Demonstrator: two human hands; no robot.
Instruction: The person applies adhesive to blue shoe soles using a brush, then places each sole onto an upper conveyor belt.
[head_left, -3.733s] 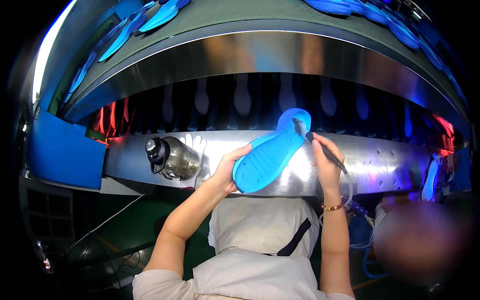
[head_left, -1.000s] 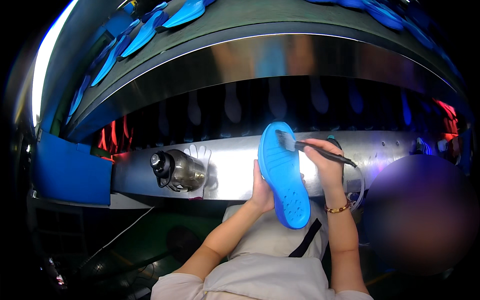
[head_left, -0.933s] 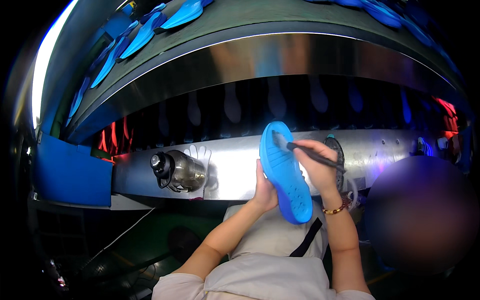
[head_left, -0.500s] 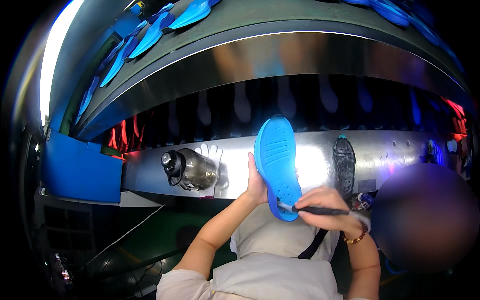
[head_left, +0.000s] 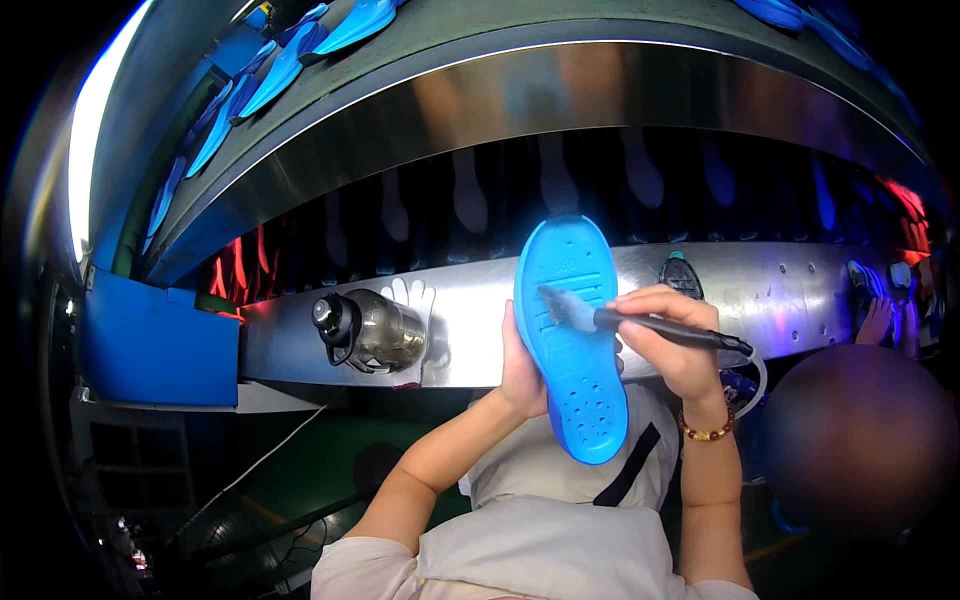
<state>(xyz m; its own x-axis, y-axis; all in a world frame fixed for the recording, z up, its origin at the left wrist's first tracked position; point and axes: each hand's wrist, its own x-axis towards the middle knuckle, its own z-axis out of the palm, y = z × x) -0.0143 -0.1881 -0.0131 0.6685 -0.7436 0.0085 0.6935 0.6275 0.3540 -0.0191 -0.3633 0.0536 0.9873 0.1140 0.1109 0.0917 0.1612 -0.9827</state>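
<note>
A bright blue shoe sole (head_left: pixel 587 400), with ridges on its far half and small holes on its near half, is held up in front of my body. Along its left edge my left hand (head_left: pixel 524 368) grips it, thumb on the near side and other fingers mostly hidden behind. My right hand (head_left: pixel 672 345) is closed around the black handle of a brush (head_left: pixel 572 308). Its pale bristles rest against the ridged part of the sole. A thin pale tube leaves the handle's back end and curves down past my wrist.
On the metal ledge (head_left: pixel 465 340) stand a dark see-through bottle (head_left: pixel 385 332) and a white glove (head_left: pixel 412 296) beside it. A black sole (head_left: pixel 682 275) lies right of the blue one. Blue soles (head_left: pixel 278 78) sit on the green conveyor (head_left: pixel 480 32). Another person's hand (head_left: pixel 873 322) works at far right.
The brush has moved from the near end of the blue sole up to its ridged far part. The sole is slightly nearer and further right, now overlapping less of my left hand's side.
</note>
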